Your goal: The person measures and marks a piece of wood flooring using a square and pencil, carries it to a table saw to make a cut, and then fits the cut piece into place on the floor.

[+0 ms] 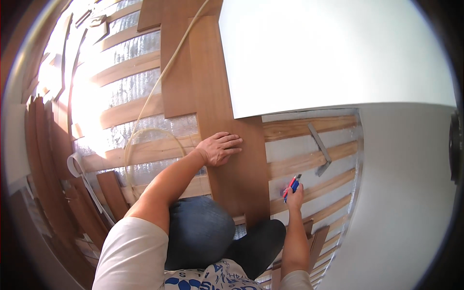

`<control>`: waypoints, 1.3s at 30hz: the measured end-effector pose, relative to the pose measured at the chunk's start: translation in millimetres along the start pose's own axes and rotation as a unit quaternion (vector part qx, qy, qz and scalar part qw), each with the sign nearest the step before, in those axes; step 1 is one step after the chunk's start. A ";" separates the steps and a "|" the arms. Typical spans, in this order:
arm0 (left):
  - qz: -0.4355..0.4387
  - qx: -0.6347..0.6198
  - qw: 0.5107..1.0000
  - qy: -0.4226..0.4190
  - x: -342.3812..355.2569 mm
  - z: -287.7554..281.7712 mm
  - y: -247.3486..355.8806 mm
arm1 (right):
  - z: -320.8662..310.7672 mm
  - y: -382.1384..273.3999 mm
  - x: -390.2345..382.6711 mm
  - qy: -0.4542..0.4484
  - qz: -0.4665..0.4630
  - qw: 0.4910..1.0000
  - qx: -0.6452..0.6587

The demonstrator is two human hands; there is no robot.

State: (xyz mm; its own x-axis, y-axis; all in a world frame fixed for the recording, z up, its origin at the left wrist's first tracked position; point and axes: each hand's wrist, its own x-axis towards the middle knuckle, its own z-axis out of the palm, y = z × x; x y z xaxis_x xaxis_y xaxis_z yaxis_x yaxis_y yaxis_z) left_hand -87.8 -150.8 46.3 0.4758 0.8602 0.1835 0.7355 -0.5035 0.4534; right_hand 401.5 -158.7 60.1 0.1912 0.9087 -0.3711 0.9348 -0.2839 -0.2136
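My left hand [220, 148] lies with its fingers stretched out on a brown wooden floorboard [241, 181]. The board runs along the corner of the white wall, over the battens. To the right of it, my right hand [295, 197] is closed around a blue utility knife [293, 187], its dark tip pointing up and away. A thin red stick, perhaps a pencil, sits beside the knife in the same grip. Farther off to the right, a metal try square [319, 142] rests across the battens.
Pale wooden battens [309, 166] cross a silvery foil sheet [137, 92]. A cream hose [169, 63] loops on the left over laid boards. Stacked planks [48, 140] and a white strap [75, 166] lie far left. The white wall [333, 53] stands ahead and right.
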 end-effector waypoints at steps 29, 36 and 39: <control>0.011 -0.040 0.998 0.051 -10.8 22.2 -10.2 | -8.0 -378.6 -48.7 -0.071 -0.264 0.962 0.007; 0.019 -0.047 0.996 0.080 -10.7 23.5 -12.0 | -8.8 -402.4 -50.6 -0.075 -0.274 0.959 -0.004; 0.028 -0.049 0.995 0.077 -11.4 23.2 -12.2 | -2.3 -401.2 -47.8 -0.079 -0.245 0.966 -0.011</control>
State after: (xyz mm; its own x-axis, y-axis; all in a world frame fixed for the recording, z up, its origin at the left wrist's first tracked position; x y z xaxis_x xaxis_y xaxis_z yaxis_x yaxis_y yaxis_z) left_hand -91.0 -156.4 18.5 0.4307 0.8365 0.3388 0.6555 -0.5479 0.5197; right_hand 17.9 -87.6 165.6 -0.3219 0.8736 -0.3649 0.9084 0.1763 -0.3792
